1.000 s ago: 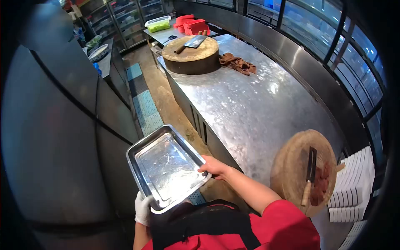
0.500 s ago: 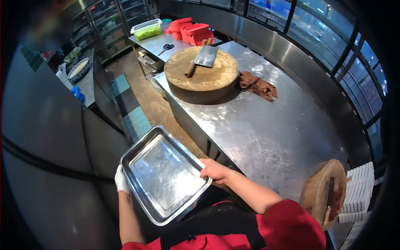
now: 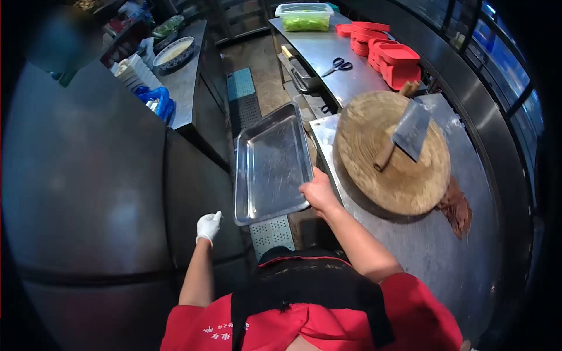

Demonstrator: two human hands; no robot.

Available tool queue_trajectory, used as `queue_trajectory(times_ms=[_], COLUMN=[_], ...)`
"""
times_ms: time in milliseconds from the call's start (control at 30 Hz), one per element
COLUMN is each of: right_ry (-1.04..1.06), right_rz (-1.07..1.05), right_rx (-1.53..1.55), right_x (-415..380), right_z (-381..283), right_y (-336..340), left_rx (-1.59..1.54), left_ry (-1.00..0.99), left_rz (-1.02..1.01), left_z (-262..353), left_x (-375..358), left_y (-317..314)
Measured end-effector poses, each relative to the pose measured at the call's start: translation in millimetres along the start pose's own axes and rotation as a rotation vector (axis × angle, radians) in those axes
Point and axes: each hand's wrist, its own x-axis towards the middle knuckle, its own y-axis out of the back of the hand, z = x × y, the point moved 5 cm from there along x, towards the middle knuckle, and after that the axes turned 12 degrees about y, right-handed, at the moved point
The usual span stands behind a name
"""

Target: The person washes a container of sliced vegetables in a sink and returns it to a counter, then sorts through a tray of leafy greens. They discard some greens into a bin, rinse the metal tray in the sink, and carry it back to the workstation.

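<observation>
A rectangular metal tray (image 3: 272, 164) hangs tilted in front of me above the floor, with nothing lying in it. My right hand (image 3: 319, 190) grips its right rim near the lower corner, fingers hidden beneath the edge. In a white glove, my left hand (image 3: 209, 226) is apart from the tray, to its lower left. Its fingers are curled closed with nothing seen in them. Right of the tray, a round wooden chopping block (image 3: 374, 126) stands on the steel counter (image 3: 374, 263), and a cleaver (image 3: 413, 131) lies on top.
Scissors (image 3: 337, 66), red plastic baskets (image 3: 398, 55) and a lidded tub of green vegetables (image 3: 305, 20) occupy the far counter. A brown cloth (image 3: 456, 207) lies beside the block. On the left side counter stand a patterned bowl (image 3: 174, 54) and a blue bag (image 3: 157, 102). Perforated mats (image 3: 272, 234) cover the aisle floor.
My left hand has let go of the tray and moved away from it. My right hand has carried the tray forward, and the view has turned left along the aisle.
</observation>
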Motion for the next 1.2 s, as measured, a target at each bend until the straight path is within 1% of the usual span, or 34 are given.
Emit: queue_trajectory(times_ms=[33, 67, 100, 167, 200, 233, 300, 333, 367, 433, 500, 533, 567, 633, 700, 733, 767, 833, 900, 933, 967, 1033, 1100, 1133, 1167, 1200], right_ry=[0.011, -0.074, -0.078, 0.034, 0.038, 0.134, 0.217, 0.281, 0.112, 0.036, -0.369, -0.363, -0.367, -0.174, -0.144, -0.141, -0.092, -0.130, -0.109, -0.089, -0.060, -0.078, -0.096, -0.093, -0.093, -0.115], right_rz=[0.042, 0.068, 0.059, 0.125, 0.098, 0.130, 0.078, 0.117, 0.139, 0.194, 0.212, 0.249, 0.227, 0.149, 0.108, 0.099, 0.086, 0.035, -0.047, -0.046, -0.046, -0.068, -0.083, -0.081, -0.104, -0.094], right_rx=[0.046, -0.022, -0.028, -0.141, -0.159, -0.140, -0.250, -0.295, -0.413, -0.459, -0.138, -0.077, -0.081, -0.071, -0.113, -0.008, 0.033, 0.055, 0.047, 0.079, 0.111, 0.186, 0.214, 0.227, 0.219, 0.214], right_x=[23.6, 44.8, 65.9, 119.4, 144.5, 171.8, 225.1, 247.9, 268.2, 311.5, 340.1, 355.9, 363.4, 392.4, 418.4, 429.6, 448.2, 486.2, 529.4, 548.0, 572.1, 614.1, 659.5, 683.2, 706.8, 728.7], right_z=[2.0, 5.3, 13.5, 30.2, 34.0, 40.2, 44.9, 42.2, 48.2, 46.1, 39.4, 45.9, 46.2, 62.8, 53.8, 37.0, 34.0, 32.5, 30.7, 26.4, 17.2, 5.8, -6.0, -4.9, -10.0, -15.8], right_y=[-9.6, -17.0, -25.7, -42.3, -50.6, -59.4, -71.4, -79.9, -80.4, -86.9, -100.5, -98.1, -94.5, -84.9, -85.4, -95.4, -97.7, -99.8, -100.2, -104.6, -108.8, -115.1, -122.2, -120.6, -122.5, -124.8], left_rx=[-0.063, -0.114, -0.088, -0.198, -0.194, -0.189, -0.264, -0.254, -0.241, -0.248, -0.190, -0.262, -0.329, -0.470, -0.536, -0.543, -0.548, -0.435, -0.140, -0.198, -0.096, 0.006, -0.009, -0.293, -0.373, -0.502], left_ry=[0.018, 0.039, 0.091, 0.099, 0.077, 0.058, 0.070, 0.051, 0.034, -0.072, -0.179, -0.188, -0.191, -0.202, -0.203, -0.211, -0.221, -0.141, -0.109, -0.093, -0.200, -0.177, -0.296, -0.255, -0.271, -0.234], left_rz=[-0.028, -0.076, -0.070, -0.077, -0.050, -0.027, -0.063, -0.077, -0.097, -0.132, -0.183, -0.181, -0.182, -0.249, -0.169, -0.103, -0.035, -0.001, 0.031, 0.110, 0.194, 0.269, 0.331, 0.226, 0.221, 0.127], left_z=[2.5, 0.6, 6.0, 12.0, 14.5, 28.5, 58.2, 73.4, 87.3, 124.1, 173.4, 193.4, 210.3, 259.9, 313.0, 331.2, 349.7, 399.1, 460.8, 485.8, 513.3, 537.3, 570.4, 581.8, 596.1, 608.5], left_x=[2.6, 11.6, 15.4, 41.9, 64.9, 82.8, 126.6, 146.2, 163.2, 212.6, 257.6, 283.4, 307.5, 349.6, 394.3, 429.9, 465.8, 511.2, 536.9, 542.3, 555.5, 610.3, 639.3, 648.8, 662.0, 676.7], left_y=[-4.4, -11.2, -13.2, -21.9, -23.1, -20.8, -12.0, -7.1, -3.7, 4.4, 18.5, 22.7, 25.5, 32.4, 43.8, 44.9, 46.5, 61.4, 86.0, 95.5, 105.5, 106.1, 116.0, 121.6, 129.4, 133.4])
